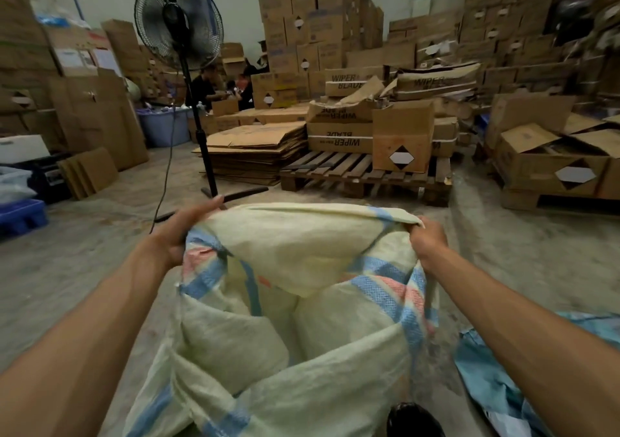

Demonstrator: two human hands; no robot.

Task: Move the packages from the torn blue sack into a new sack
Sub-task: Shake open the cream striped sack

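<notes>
both the left hand (181,235) and right hand (427,240) are gripping the cream woven sack (302,302) by its rim, which is sagging and risking slipping shut beside the torn blue sack (496,369).

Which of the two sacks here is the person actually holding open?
The cream woven sack with blue and pink stripes: the left hand and right hand grip its rim. The crumpled blue sack lies untouched on the floor, right.

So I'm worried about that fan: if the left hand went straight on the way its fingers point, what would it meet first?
Probably the fan's base leg, lying just beyond the left hand that holds the sack; depth is unclear.
</notes>
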